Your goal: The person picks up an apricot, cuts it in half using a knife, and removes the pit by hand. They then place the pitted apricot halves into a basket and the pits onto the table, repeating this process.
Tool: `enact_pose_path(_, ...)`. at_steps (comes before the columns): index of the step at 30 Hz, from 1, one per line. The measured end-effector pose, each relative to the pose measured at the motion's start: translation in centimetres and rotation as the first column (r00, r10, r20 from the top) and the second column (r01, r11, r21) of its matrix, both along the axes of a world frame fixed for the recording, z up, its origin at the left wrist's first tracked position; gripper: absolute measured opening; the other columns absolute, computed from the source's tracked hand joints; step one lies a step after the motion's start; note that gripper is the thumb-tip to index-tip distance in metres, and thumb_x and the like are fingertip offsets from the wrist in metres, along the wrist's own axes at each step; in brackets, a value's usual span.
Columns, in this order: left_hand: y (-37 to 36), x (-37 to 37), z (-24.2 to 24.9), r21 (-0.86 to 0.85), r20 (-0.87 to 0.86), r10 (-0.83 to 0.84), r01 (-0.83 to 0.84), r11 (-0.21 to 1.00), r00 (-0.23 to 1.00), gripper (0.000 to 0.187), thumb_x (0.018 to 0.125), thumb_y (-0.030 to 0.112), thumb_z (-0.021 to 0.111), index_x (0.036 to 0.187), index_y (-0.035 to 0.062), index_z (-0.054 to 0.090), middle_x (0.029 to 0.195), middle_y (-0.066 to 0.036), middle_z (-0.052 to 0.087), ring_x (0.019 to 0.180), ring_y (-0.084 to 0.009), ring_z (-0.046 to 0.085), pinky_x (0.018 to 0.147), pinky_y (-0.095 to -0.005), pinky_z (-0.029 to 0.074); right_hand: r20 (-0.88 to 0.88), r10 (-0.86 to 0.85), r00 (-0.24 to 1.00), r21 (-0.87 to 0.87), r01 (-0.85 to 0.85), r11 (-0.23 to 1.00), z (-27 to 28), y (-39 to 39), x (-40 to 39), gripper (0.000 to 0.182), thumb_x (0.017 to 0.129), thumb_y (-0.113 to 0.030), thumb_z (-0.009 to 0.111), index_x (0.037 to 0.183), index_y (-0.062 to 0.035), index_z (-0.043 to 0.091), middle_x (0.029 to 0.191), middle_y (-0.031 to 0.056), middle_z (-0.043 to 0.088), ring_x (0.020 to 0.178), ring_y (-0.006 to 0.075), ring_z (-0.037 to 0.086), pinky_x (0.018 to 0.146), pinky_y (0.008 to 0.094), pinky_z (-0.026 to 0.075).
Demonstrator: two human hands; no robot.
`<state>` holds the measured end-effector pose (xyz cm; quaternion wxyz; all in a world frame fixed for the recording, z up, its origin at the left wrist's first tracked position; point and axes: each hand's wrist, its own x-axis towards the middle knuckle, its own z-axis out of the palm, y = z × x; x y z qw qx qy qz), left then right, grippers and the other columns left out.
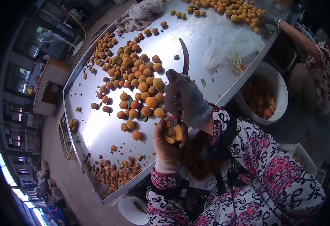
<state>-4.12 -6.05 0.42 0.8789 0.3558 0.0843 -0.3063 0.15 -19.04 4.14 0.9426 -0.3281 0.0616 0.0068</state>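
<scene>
My left hand [165,148], in a stained glove, is closed around a split apricot [177,132] near the table's front edge. Its orange flesh lies open, with the brown stone [170,132] showing inside. Just above it, my right hand [185,98], in a dark-stained grey glove, is wrapped around a curved knife [185,56]. One long curved part sticks up out of the fist. A short narrow end below the fist meets the fruit; the grip between is hidden. Many whole apricots [138,73] lie on the metal table [91,130] left of my hands.
Apricot stones and scraps [114,173] are heaped at the near left corner. A white bucket [281,96] of apricots stands right of the table, another bucket [129,211] below its front edge. A plastic bag [225,43] and a cloth [140,15] lie farther back. A co-worker's arm [298,37] reaches in.
</scene>
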Motion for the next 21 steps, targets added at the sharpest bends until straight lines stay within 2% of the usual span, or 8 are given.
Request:
enact_pose_path(4, 0.6, 0.0, -1.0, -0.068, 0.031, -0.092, 0.094, 0.993, 0.995, 0.045, 0.087, 0.046, 0.04, 0.098, 0.0042, 0.049, 0.061, -0.008, 0.05, 0.036, -0.0118, 0.035, 0.035, -0.0197, 0.026, 0.086, 0.086, 0.993, 0.152, -0.099, 0.983, -1.3, -0.3, 0.6, 0.045, 0.089, -0.043, 0.049, 0.057, -0.0158, 0.034, 0.045, -0.0039, 0.028, 0.033, 0.0085, 0.024, 0.032, 0.0242, 0.021)
enact_pose_path(10, 0.1, -0.5, 0.5, -0.063, -0.041, -0.033, 0.03, 0.998, 0.999, 0.044, 0.087, 0.046, 0.039, 0.093, 0.0038, 0.05, 0.061, -0.008, 0.049, 0.037, -0.0109, 0.035, 0.035, -0.0189, 0.025, 0.114, 0.134, 0.984, 0.276, -0.161, 0.948, -1.0, -0.3, 0.6, 0.045, 0.088, -0.045, 0.049, 0.057, -0.0158, 0.034, 0.045, -0.0032, 0.03, 0.034, 0.0087, 0.026, 0.033, 0.0241, 0.022)
enact_pose_path(11, -0.3, -0.7, 1.1, 0.038, 0.057, 0.02, -0.022, 0.999, 0.998, 0.044, 0.087, 0.046, 0.039, 0.094, 0.0043, 0.05, 0.062, -0.008, 0.049, 0.038, -0.0109, 0.036, 0.036, -0.0186, 0.025, 0.115, 0.136, 0.984, 0.275, -0.163, 0.947, -1.0, -0.3, 0.5, 0.045, 0.088, -0.045, 0.049, 0.057, -0.0158, 0.034, 0.045, -0.0032, 0.03, 0.034, 0.0087, 0.026, 0.033, 0.0241, 0.022)
enact_pose_path(16, -0.6, -0.6, 0.7, 0.157, 0.211, 0.098, -0.132, 0.979, 0.973, 0.039, 0.088, 0.042, 0.04, 0.098, 0.0051, 0.048, 0.072, -0.008, 0.053, 0.046, -0.0112, 0.044, 0.038, -0.0187, 0.029, 0.116, 0.058, 0.992, -0.215, -0.032, 0.976, -0.2, 1.1, -0.3, 0.04, 0.09, -0.039, 0.049, 0.06, -0.013, 0.039, 0.046, -0.0027, 0.035, 0.035, 0.0073, 0.031, 0.034, 0.0235, 0.025)
enact_pose_path(18, -0.1, -0.4, 0.2, 0.5, 0.569, -0.1, -0.247, 0.83, 0.817, 0.035, 0.089, 0.038, 0.04, 0.102, 0.0063, 0.048, 0.086, -0.008, 0.056, 0.055, -0.012, 0.05, 0.04, -0.0204, 0.033, 0.086, 0.132, 0.988, -0.148, -0.118, 0.982, -0.2, 1.8, -0.4, 0.036, 0.09, -0.033, 0.052, 0.063, -0.0103, 0.044, 0.049, -0.0031, 0.04, 0.039, 0.0082, 0.038, 0.037, 0.0242, 0.031)
enact_pose_path(19, -0.2, -0.3, 0.0, 0.501, 0.568, -0.098, -0.249, 0.829, 0.817, 0.035, 0.089, 0.038, 0.04, 0.102, 0.0063, 0.048, 0.086, -0.008, 0.056, 0.055, -0.012, 0.05, 0.04, -0.0204, 0.033, 0.398, -0.038, 0.917, -0.352, 0.191, 0.916, -0.4, 3.1, -0.1, 0.034, 0.088, -0.033, 0.054, 0.065, -0.0093, 0.046, 0.05, -0.0014, 0.042, 0.042, 0.0091, 0.042, 0.039, 0.0258, 0.034)
enact_pose_path(20, -0.6, -0.1, -0.3, 0.369, 0.369, 0.086, -0.231, 0.9, 0.926, 0.033, 0.09, 0.036, 0.04, 0.104, 0.0076, 0.049, 0.09, -0.007, 0.056, 0.059, -0.0123, 0.052, 0.041, -0.0206, 0.035, 0.692, -0.107, 0.714, -0.421, 0.519, 0.744, -0.6, 4.1, -0.2, 0.033, 0.086, -0.032, 0.057, 0.067, -0.0083, 0.048, 0.052, 0.0004, 0.044, 0.046, 0.01, 0.046, 0.042, 0.0274, 0.037)
enact_pose_path(21, -0.8, 0.1, -0.6, 0.224, 0.117, 0.229, -0.25, 0.942, 0.966, 0.031, 0.09, 0.034, 0.039, 0.106, 0.0089, 0.049, 0.095, -0.006, 0.056, 0.064, -0.0126, 0.054, 0.043, -0.0207, 0.037, 0.673, 0.089, 0.734, -0.558, 0.425, 0.712, -0.9, 4.0, -1.1, 0.027, 0.081, -0.029, 0.064, 0.069, -0.0085, 0.051, 0.053, 0.0012, 0.046, 0.048, 0.0107, 0.05, 0.043, 0.0267, 0.039)
